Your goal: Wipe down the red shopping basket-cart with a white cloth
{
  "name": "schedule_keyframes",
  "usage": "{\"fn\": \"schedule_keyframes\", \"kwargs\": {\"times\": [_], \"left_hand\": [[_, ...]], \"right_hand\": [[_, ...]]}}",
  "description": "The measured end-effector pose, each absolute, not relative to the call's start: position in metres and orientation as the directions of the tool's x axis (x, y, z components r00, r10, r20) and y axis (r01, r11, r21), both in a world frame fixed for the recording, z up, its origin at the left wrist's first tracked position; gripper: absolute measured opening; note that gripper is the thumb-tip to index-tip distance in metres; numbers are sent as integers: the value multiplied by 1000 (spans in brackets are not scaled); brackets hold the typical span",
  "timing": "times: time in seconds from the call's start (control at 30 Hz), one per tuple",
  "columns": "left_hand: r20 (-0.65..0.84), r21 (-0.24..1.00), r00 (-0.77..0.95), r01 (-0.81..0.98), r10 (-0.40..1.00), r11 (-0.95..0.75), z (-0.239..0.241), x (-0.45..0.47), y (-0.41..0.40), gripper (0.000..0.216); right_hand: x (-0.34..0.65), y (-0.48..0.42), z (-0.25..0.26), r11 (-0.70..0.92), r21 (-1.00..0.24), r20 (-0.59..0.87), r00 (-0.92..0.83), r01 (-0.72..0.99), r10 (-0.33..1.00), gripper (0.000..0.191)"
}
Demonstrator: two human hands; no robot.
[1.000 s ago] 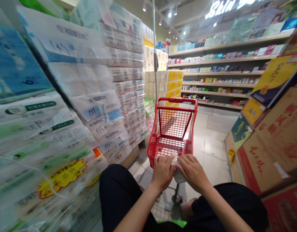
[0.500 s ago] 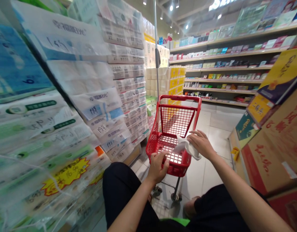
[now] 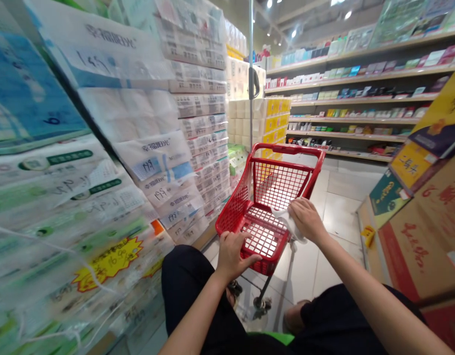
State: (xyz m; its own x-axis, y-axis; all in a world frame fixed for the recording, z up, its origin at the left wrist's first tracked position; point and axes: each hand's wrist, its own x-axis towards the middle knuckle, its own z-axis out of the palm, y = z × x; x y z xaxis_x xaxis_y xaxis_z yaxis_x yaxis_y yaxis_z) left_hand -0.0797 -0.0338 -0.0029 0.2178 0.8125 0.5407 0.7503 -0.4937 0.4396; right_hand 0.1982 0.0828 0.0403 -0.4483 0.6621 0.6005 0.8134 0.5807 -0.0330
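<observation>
A red shopping cart (image 3: 266, 185) with a grid-walled basket stands on the floor between my knees, turned at a slant. My left hand (image 3: 232, 256) grips the basket's near left corner, fingers over the rim and thumb along the outside. In my right hand (image 3: 306, 219) is a white cloth (image 3: 292, 228), bunched under the fingers and pressed against the basket's right rim. Part of the cloth hangs outside the basket. The fingertips of the right hand are partly hidden by the cloth and the hand itself.
Stacked packs of tissue paper (image 3: 146, 162) rise close on my left. Cardboard boxes (image 3: 423, 236) stand on the right. A glass door's metal edge (image 3: 251, 118) is behind the cart. Farther back are stocked shelves (image 3: 353, 101) and pale floor tiles (image 3: 338, 212).
The cart has turned, its handle end swinging right and its near end left. My left hand has spread its thumb and shifted left with the rim. My right hand has pressed the cloth closer to the rim.
</observation>
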Motion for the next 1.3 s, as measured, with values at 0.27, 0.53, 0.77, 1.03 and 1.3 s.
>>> {"fn": "schedule_keyframes", "kwargs": {"times": [0.27,0.53,0.77,1.03,1.3], "left_hand": [[557,429,259,724,789,-540,4,-73,-26,30],[515,399,328,727,792,-560,3,-66,-21,33],[520,402,332,718,787,-569,1,-65,-18,34],[524,371,356,722,773,-584,-2,-71,-17,45],[530,334,332,764,781,-552,-5,-68,-17,38]], "right_hand": [[144,-9,27,722,-17,490,-624,692,609,25],[171,2,26,822,4,438,-740,569,510,30],[231,70,36,644,-90,504,-523,759,687,38],[257,110,43,419,-104,475,-325,902,817,41],[204,37,17,593,-134,609,-405,794,681,29]]}}
